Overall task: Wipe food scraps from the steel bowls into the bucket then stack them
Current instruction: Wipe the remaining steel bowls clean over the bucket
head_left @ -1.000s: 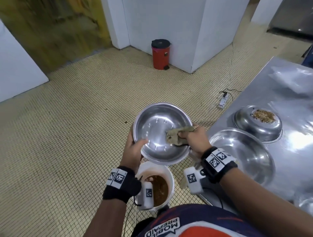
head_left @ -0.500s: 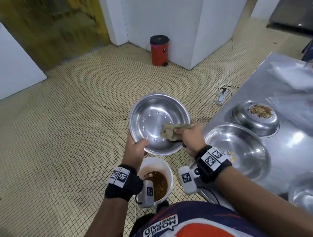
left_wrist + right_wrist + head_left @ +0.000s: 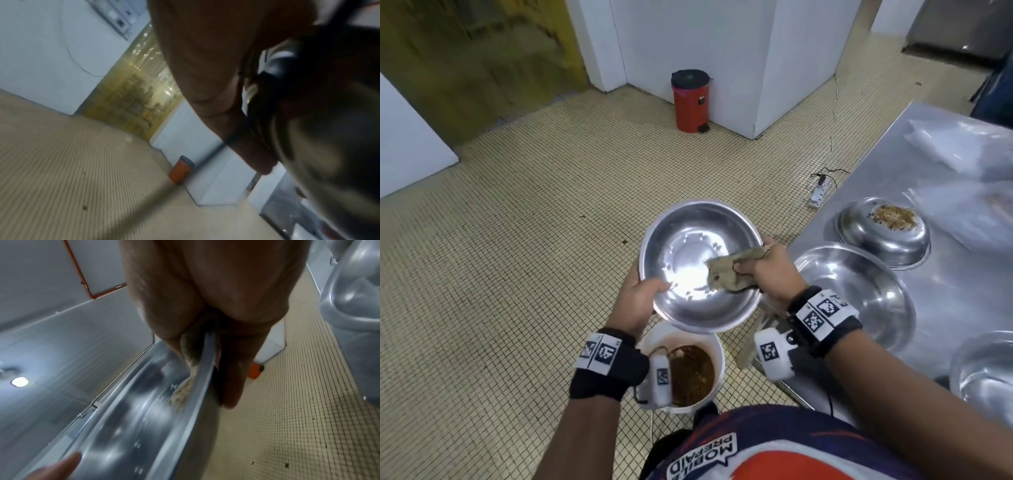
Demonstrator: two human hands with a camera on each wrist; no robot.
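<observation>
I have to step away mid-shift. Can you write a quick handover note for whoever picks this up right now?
Left hand grips the rim of the held bowl, tilted over the bucket.
Right hand presses the cloth inside it.
Done: this bowl looks almost clean; scraps are in the bucket.
Left: finish wiping, set it down, then wipe the upturned bowl with scraps on the steel table and stack them all.

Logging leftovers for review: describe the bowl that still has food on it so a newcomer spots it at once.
Start at the steel table on the right. Of the bowls along its near edge, take the farthest one. It alone lies upside down, with brown food scraps piled on its upturned base.
</observation>
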